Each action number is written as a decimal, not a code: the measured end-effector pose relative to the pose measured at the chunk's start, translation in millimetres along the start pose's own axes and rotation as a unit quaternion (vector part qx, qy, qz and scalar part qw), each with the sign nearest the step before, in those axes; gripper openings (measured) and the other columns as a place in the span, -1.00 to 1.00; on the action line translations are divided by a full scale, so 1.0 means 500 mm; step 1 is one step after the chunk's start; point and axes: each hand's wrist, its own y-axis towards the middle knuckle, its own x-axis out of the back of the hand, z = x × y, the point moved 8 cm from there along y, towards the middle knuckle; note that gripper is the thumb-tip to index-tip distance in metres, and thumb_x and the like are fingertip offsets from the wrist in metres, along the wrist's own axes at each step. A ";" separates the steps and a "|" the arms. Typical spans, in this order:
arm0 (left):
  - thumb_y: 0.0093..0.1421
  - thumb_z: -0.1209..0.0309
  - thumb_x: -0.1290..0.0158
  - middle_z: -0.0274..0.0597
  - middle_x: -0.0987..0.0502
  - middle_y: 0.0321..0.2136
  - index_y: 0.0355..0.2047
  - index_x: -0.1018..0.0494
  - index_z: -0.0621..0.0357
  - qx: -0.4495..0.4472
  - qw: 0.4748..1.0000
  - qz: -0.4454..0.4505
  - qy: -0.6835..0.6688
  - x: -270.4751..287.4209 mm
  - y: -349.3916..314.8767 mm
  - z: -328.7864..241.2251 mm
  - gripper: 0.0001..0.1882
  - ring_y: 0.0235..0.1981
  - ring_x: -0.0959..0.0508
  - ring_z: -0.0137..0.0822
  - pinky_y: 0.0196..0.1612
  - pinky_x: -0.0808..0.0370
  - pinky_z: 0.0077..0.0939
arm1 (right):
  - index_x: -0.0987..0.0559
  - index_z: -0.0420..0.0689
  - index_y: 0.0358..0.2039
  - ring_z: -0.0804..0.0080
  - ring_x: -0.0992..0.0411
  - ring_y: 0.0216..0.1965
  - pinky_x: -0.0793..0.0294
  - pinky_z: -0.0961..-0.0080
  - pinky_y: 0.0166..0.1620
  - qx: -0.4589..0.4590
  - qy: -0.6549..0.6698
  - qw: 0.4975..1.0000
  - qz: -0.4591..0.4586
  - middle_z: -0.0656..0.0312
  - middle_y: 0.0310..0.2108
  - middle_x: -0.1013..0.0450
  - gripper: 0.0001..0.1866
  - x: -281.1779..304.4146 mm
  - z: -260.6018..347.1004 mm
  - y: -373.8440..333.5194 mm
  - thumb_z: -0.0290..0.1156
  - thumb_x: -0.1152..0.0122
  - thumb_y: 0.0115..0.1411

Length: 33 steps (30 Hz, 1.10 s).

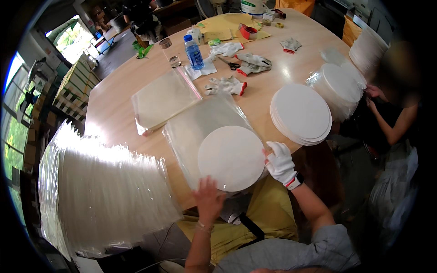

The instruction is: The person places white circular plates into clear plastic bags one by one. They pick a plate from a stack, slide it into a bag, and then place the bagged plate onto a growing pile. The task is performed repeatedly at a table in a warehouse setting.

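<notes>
A white round disc lies over the near end of a pile of clear plastic bags at the table's front edge. My right hand, in a white glove with bare fingertips, pinches the disc's right edge. Bare and slightly blurred, my left hand is at the disc's lower left, fingers spread over the near edge of the bags. Whether the disc is inside a bag or on top of it I cannot tell. To the right stands a stack of white discs.
A tall stack of wrapped sheets rises at the left. Farther back are another bag pack, a blue bottle, scissors, work gloves and a tape dispenser. A co-worker's hands touch bagged discs at right.
</notes>
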 end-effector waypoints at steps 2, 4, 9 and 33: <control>0.10 0.23 -0.05 -0.06 -0.33 -0.01 -0.19 -0.41 0.10 -0.040 0.990 0.122 0.054 -0.063 -0.007 -0.035 -0.69 0.11 -0.24 0.00 0.05 -0.14 0.07 | -0.54 -0.02 -0.25 0.06 -0.17 0.06 -0.11 -0.09 0.08 -0.002 -0.007 0.993 0.117 0.13 0.08 -0.22 -0.65 -0.032 0.013 -0.042 -0.27 -0.23 -0.12; 0.10 0.25 -0.07 -0.05 -0.34 -0.04 -0.16 -0.39 0.12 0.006 1.000 0.020 0.003 -0.022 -0.017 -0.024 -0.67 0.08 -0.26 -0.01 0.04 -0.16 0.03 | -0.54 0.00 -0.25 0.06 -0.13 0.10 -0.05 -0.15 0.11 -0.003 0.009 0.988 0.153 0.13 0.10 -0.20 -0.66 -0.054 -0.003 -0.063 -0.25 -0.24 -0.11; 0.16 0.24 -0.05 -0.13 -0.41 -0.13 -0.16 -0.37 0.20 0.218 0.860 0.076 -0.456 -0.130 -0.192 -0.018 -0.66 -0.12 -0.44 -0.24 -0.13 -0.38 -0.24 | -0.57 -0.04 -0.31 0.03 -0.11 0.11 0.01 -0.12 0.12 -0.014 0.059 0.989 0.132 0.14 0.11 -0.20 -0.70 -0.046 -0.002 -0.057 -0.26 -0.24 -0.10; 0.23 0.40 0.08 -0.19 -0.50 -0.39 -0.28 -0.39 0.27 0.306 0.598 -0.049 -0.739 -0.089 -0.024 -0.050 -0.83 -0.41 -0.55 -0.33 -0.33 -0.57 -0.45 | -0.41 -0.19 -0.03 0.42 -0.39 -0.18 -0.35 0.51 -0.15 -0.377 0.470 0.773 0.196 0.18 -0.19 -0.45 -0.62 -0.159 -0.150 -0.127 -0.28 0.05 0.19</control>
